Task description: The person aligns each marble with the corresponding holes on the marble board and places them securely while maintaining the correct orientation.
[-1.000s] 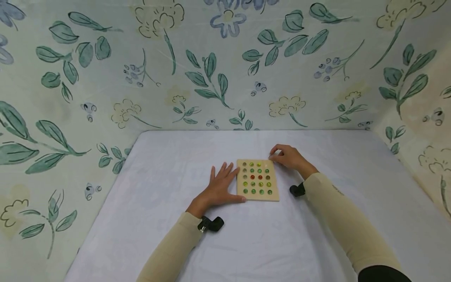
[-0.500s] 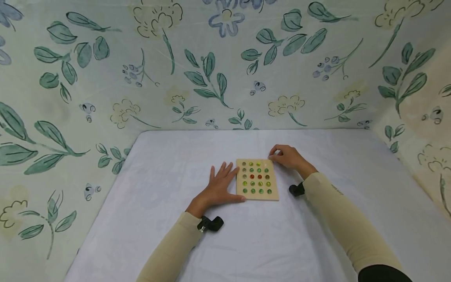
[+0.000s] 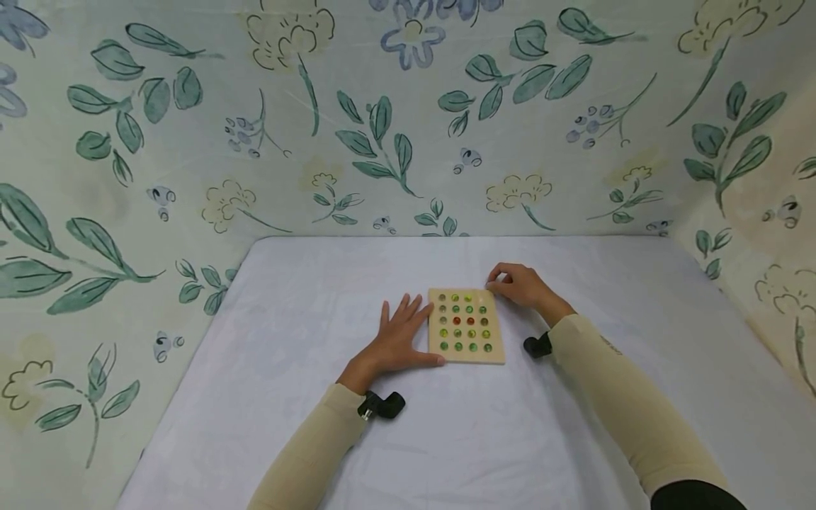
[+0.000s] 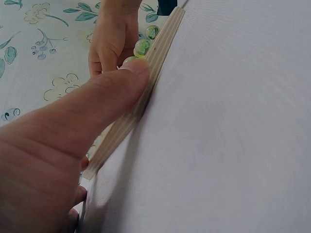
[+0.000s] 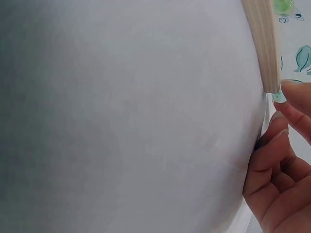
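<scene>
You have 1 wooden board [image 3: 467,326] at the middle of the white table [image 3: 319,304], holding a 4-by-5 grid: 19 marbles [image 3: 471,333], mostly green and yellow with 2 red, and 1 bare hole at the far right corner. Your left hand [image 3: 398,338] lies flat, fingers straight, thumb against the board's near edge. Your right hand [image 3: 519,285] curls at that far corner. Only the right wrist view shows its fingertips [image 5: 287,104] pinching 1 pale green marble [image 5: 278,96] beside the board; the head view hides it.
</scene>
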`<state>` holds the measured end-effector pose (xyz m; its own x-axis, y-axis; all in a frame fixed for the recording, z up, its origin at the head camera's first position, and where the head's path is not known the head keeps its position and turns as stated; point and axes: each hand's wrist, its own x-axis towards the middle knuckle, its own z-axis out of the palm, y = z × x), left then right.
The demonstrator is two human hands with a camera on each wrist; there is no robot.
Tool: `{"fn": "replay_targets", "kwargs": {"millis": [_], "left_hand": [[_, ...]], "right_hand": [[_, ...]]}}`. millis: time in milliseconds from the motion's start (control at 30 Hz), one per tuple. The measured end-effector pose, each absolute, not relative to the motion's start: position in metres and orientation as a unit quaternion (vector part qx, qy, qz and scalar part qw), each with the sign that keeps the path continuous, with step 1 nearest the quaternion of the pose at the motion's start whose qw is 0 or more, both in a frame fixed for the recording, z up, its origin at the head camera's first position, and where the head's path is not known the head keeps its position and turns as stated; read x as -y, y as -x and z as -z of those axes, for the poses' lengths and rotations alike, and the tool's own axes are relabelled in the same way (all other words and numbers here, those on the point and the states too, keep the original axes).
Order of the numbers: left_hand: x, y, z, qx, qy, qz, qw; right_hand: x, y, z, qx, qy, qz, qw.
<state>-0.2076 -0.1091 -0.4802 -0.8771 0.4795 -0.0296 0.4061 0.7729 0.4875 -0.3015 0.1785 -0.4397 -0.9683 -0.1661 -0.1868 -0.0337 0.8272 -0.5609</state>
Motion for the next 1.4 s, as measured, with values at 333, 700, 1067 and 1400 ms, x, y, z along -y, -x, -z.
{"fn": "replay_targets", "kwargs": {"millis": [333, 700, 1067, 1400], "left_hand": [[0.109, 0.207, 0.481, -0.939, -0.235, -0.242, 0.074], [0.108, 0.206, 0.479, -0.939, -0.231, -0.239, 0.086], [0.107, 0.207, 0.478, -0.940, -0.228, -0.244, 0.075], [0.107, 0.208, 0.480, -0.939, -0.228, -0.248, 0.075]], "right_hand": [[-0.177, 0.299, 0.440, -0.945, 0.070, 0.303, 0.101], [-0.176, 0.292, 0.440, -0.939, 0.076, 0.318, 0.104], [-0.174, 0.284, 0.436, -0.933, 0.104, 0.328, 0.107], [-0.174, 0.283, 0.439, -0.931, 0.113, 0.330, 0.106]]}}
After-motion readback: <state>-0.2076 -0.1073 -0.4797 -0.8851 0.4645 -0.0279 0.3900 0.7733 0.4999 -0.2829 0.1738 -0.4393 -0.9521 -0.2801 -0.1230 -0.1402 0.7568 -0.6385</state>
